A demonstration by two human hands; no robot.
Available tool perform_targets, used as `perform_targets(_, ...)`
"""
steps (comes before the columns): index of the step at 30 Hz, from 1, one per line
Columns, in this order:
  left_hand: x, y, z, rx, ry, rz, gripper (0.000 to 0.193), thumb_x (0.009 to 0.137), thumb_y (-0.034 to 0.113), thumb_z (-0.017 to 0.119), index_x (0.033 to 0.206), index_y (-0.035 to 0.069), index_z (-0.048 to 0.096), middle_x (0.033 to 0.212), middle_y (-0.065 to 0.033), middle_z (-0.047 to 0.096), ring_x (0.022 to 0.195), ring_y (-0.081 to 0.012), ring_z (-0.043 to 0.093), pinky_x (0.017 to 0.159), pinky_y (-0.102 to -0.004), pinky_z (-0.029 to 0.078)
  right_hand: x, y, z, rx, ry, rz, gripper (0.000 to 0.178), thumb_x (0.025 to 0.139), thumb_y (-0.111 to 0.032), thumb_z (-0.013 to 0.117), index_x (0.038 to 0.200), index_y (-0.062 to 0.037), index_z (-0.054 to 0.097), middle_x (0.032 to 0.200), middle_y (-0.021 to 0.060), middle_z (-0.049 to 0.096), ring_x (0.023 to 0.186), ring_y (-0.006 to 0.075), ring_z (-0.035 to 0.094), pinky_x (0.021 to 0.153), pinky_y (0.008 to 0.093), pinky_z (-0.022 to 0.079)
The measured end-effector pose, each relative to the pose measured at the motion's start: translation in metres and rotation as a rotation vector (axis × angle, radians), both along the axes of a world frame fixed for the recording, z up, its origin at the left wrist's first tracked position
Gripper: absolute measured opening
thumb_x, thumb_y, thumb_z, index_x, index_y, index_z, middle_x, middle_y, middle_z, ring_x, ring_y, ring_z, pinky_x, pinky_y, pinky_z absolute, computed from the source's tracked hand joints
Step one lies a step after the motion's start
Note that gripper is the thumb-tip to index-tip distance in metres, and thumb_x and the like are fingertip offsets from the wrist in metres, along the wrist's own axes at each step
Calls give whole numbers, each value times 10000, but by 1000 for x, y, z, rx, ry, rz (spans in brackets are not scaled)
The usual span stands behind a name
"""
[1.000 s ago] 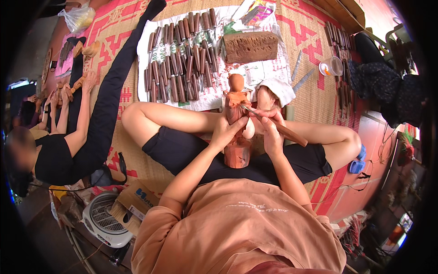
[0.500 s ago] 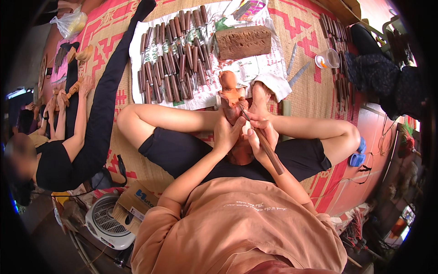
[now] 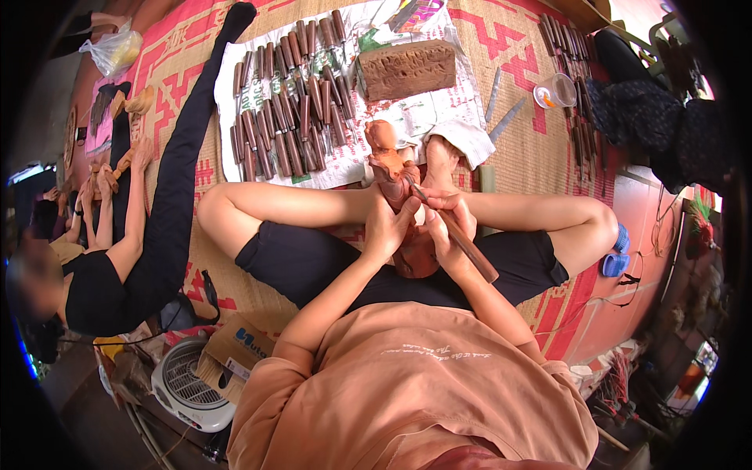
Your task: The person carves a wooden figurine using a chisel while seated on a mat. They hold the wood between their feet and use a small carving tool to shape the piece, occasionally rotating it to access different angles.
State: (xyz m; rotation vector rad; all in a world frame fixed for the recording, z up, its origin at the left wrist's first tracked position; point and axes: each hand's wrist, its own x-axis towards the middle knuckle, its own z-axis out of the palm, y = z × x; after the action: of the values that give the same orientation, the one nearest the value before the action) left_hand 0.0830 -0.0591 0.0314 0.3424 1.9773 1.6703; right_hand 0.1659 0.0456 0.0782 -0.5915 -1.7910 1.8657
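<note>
Between my bent legs stands a reddish-brown carved wooden figurine (image 3: 381,135), its rounded head tilted away from me. My left hand (image 3: 386,227) is wrapped round the figurine's side, thumb toward its middle. My right hand (image 3: 453,223) grips a carving chisel (image 3: 475,257) with a long dark wooden handle that slants down to the right. The chisel's metal blade meets the figurine's middle, close to my left thumb. Fingers partly hide the carving there, and its lower rounded part shows below my hands.
Ahead, a white sheet (image 3: 352,168) bears rows of dark-handled chisels (image 3: 286,117) and a rough brown block (image 3: 407,70). A white cloth (image 3: 464,142) lies by my foot. Two flat blades (image 3: 507,117) and a plastic cup (image 3: 554,92) are to the right. Another person (image 3: 102,286) handles a carving at left.
The chisel's handle end has swung up and slightly right, with my right hand still round it. My left hand keeps its hold on the figurine. The whole view has shifted slightly.
</note>
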Motion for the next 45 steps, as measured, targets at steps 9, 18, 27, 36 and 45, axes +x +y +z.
perform_targets(9, -5, 1, 9, 91, -63, -64, 641, 835, 345, 738, 1224, -59, 426, 1127, -199, 581, 1034, -277, 599, 891, -377, 467, -4, 4, -1, 375, 33, 55, 129, 821, 28, 646, 916, 24, 558, 1046, 209, 669, 988, 277, 685, 750, 313, 559)
perform_targets(18, -1, -2, 0, -143, 39, -45, 703, 782, 325, 773, 1242, -62, 409, 1103, -247, 599, 1027, -361, 618, 870, -403, 482, -7, 3, -1, 460, -23, 36, 137, 805, 11, 663, 906, 0, 571, 1036, 184, 674, 944, 272, 693, 732, 318, 560)
perform_targets(27, -7, 1, 20, -237, 2, -25, 725, 749, 350, 781, 1236, -42, 415, 1078, -258, 616, 990, -363, 643, 832, -413, 503, -11, 9, -3, -276, 190, -41, 114, 948, -34, 548, 1040, 26, 520, 1190, 212, 603, 1082, 213, 589, 985, 368, 452)
perform_targets(36, -32, 5, 6, 214, -409, 97, 590, 797, 117, 729, 1285, -13, 422, 1136, -91, 588, 979, -157, 609, 851, -304, 506, -8, 9, -10, 200, 38, 69, 186, 896, -51, 632, 1038, 25, 539, 1155, 228, 628, 897, 190, 664, 765, 301, 537)
perform_targets(45, -35, 0, 4, 256, -553, 113, 569, 821, 156, 699, 1288, -9, 420, 1110, -85, 590, 953, -139, 608, 833, -287, 510, -15, 7, -12, 300, -35, 109, 212, 846, -43, 699, 1004, -5, 563, 1126, 171, 644, 839, 196, 667, 704, 292, 529)
